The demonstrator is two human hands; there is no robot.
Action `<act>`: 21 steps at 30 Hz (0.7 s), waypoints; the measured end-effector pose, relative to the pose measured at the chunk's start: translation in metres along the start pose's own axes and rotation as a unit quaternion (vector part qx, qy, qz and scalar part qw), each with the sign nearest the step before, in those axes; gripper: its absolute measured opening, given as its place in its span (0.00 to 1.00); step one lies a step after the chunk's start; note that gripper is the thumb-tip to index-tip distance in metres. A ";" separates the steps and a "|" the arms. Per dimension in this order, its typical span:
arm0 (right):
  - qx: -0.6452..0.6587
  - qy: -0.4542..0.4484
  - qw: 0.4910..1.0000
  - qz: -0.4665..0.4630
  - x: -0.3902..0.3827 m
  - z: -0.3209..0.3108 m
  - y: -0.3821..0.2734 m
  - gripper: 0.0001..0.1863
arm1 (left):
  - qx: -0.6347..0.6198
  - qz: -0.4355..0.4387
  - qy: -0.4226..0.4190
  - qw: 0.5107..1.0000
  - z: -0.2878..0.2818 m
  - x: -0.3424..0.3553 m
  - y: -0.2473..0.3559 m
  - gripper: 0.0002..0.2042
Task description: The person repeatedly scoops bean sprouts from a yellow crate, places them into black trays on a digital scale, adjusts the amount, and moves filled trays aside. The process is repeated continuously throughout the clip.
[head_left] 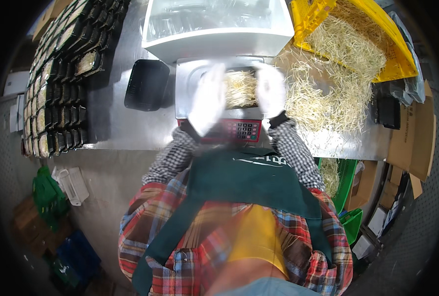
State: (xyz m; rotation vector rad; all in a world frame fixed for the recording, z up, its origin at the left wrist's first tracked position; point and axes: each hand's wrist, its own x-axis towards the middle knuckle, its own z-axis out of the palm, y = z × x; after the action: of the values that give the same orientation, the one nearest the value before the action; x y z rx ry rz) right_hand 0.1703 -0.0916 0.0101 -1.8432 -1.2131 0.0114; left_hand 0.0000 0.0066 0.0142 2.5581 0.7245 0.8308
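Note:
A black tray of pale bean sprouts sits on the metal pan of a scale with a red keypad panel. My left hand, in a white glove, is at the tray's left side, smeared by motion. My right hand, also white-gloved, is at its right side, blurred. Whether their fingers grip the tray or only rest beside it, I cannot tell.
An empty black tray lies left of the scale. Stacked filled trays line the left end of the steel table. A white bin stands behind. Loose sprouts and a yellow crate are at right, beside cardboard boxes.

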 end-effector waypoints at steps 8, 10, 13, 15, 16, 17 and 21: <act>0.067 0.068 0.987 0.131 -0.024 -0.060 0.066 0.13 | 0.151 -0.086 -0.055 0.983 -0.043 0.153 -0.090 0.12; 0.075 0.049 0.989 0.120 -0.022 -0.055 0.053 0.10 | 0.194 -0.073 -0.126 0.970 -0.029 0.169 -0.082 0.12; 0.045 -0.008 0.995 0.084 -0.021 -0.051 0.051 0.09 | 0.134 -0.053 -0.141 0.979 -0.023 0.079 -0.035 0.12; -0.008 -0.036 0.999 0.010 -0.012 -0.047 0.053 0.09 | 0.083 -0.055 -0.119 0.988 -0.048 -0.008 0.010 0.12; -0.043 -0.051 0.998 -0.016 -0.004 -0.044 0.050 0.11 | 0.070 -0.065 -0.116 0.989 -0.058 -0.038 0.027 0.12; -0.078 -0.064 0.994 -0.044 0.005 -0.038 0.048 0.12 | 0.062 -0.078 -0.114 0.988 -0.065 -0.061 0.039 0.12; -0.144 -0.134 0.967 -0.163 0.039 -0.012 0.034 0.14 | 0.060 -0.120 -0.117 0.984 -0.063 -0.099 0.054 0.13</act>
State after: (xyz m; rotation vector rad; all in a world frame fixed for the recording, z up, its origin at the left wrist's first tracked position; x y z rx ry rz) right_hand 0.2212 -0.0748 0.0111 -1.9081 -1.7770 -0.1075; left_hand -0.0887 -0.0820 0.0446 2.5465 1.0050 0.4121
